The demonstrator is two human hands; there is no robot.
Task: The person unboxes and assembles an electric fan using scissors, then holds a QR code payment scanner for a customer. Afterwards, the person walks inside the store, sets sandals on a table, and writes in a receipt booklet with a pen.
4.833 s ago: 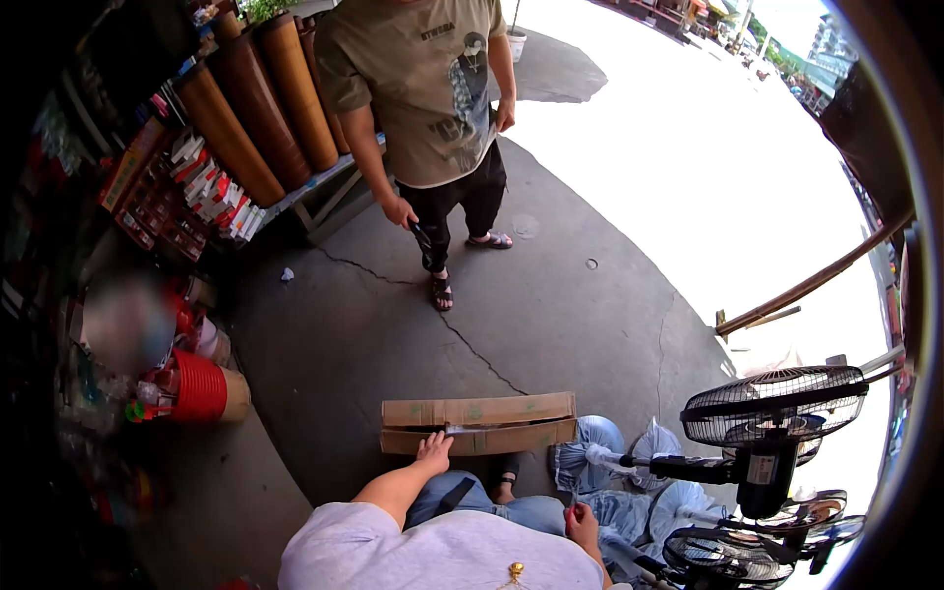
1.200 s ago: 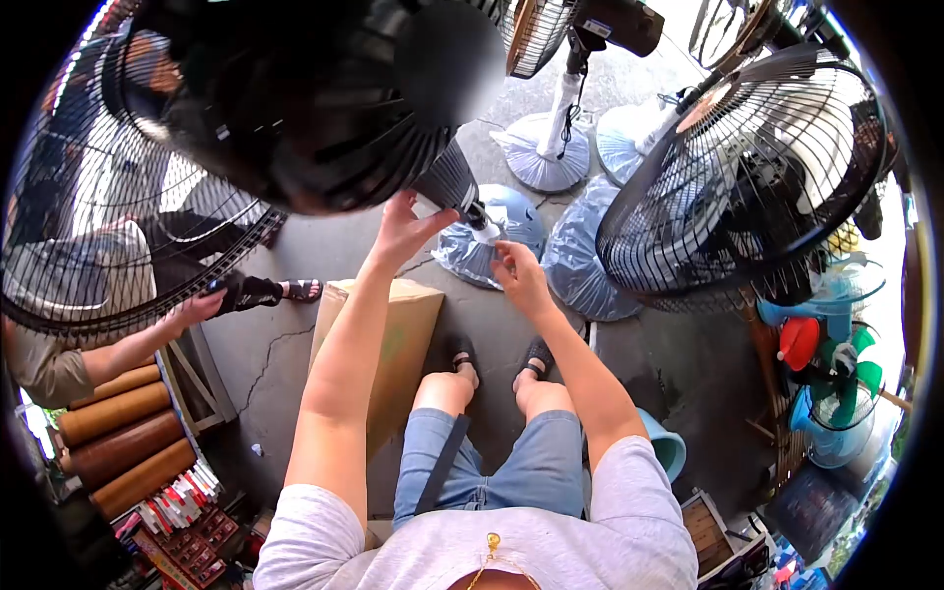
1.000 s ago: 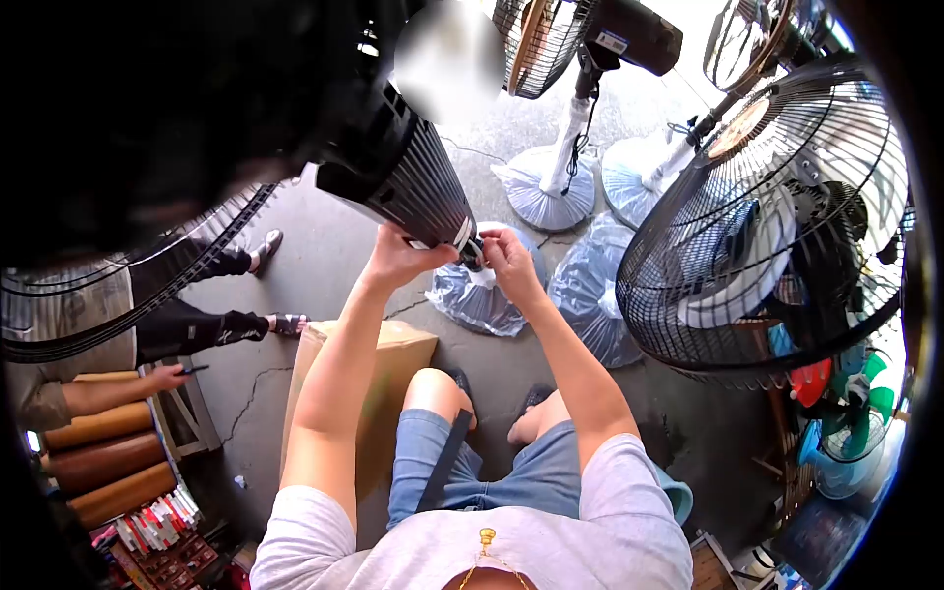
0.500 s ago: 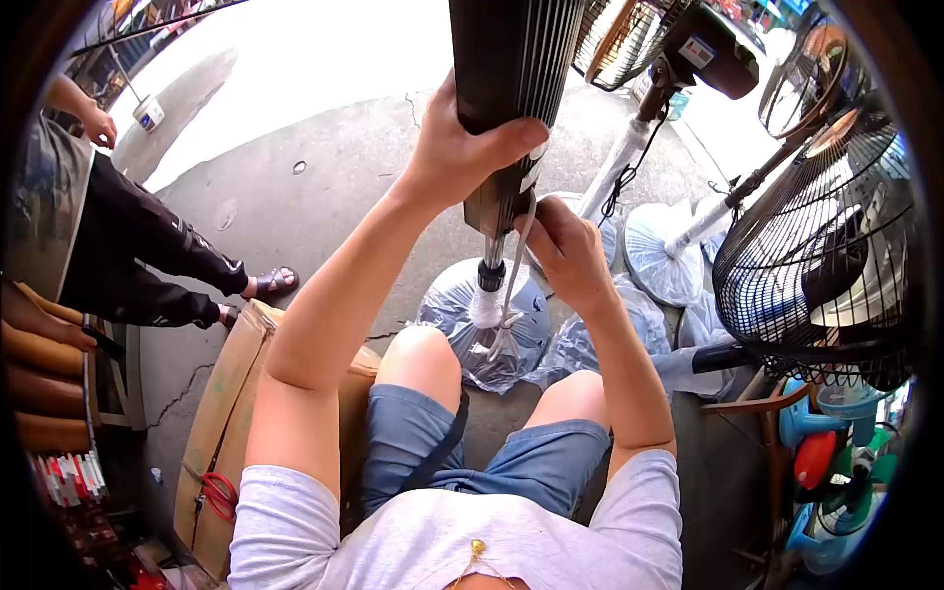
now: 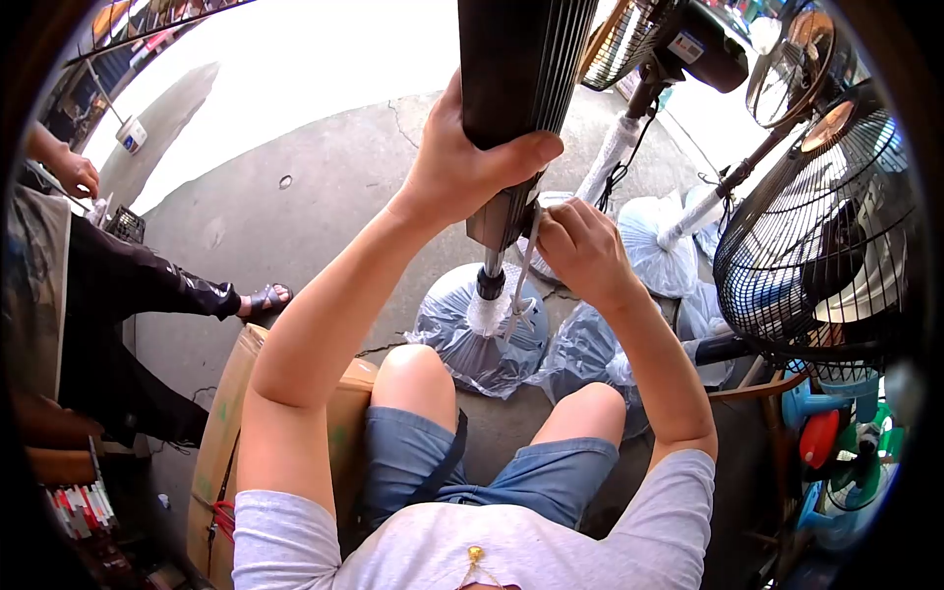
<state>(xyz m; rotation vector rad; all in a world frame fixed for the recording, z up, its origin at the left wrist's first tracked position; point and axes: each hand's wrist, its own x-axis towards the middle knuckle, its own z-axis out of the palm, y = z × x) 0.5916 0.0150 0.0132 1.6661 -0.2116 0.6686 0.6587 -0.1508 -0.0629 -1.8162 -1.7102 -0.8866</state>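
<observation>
A person's left hand (image 5: 457,172) wraps the lower part of a dark ribbed housing (image 5: 511,84), thumb across its front, while the right hand (image 5: 585,246), fingers curled together, pinches a pale cord (image 5: 518,285) at the housing's lower end; the exact contact is partly hidden. The housing stands on a metal pole (image 5: 493,262) above a plastic-wrapped base (image 5: 447,320) on the floor (image 5: 324,221), just beyond the knees. The shell looks stiff and smooth, probably plastic, and likely top-heavy; its narrow lower body offers a sound hold, with the pole for a second grip. The cord appears soft and bendable, the film wrap thin and slippery. A cardboard box (image 5: 221,423) sits beside the left leg, a caged fan (image 5: 821,246) at right; another person's hand (image 5: 74,172) shows at far left.
</observation>
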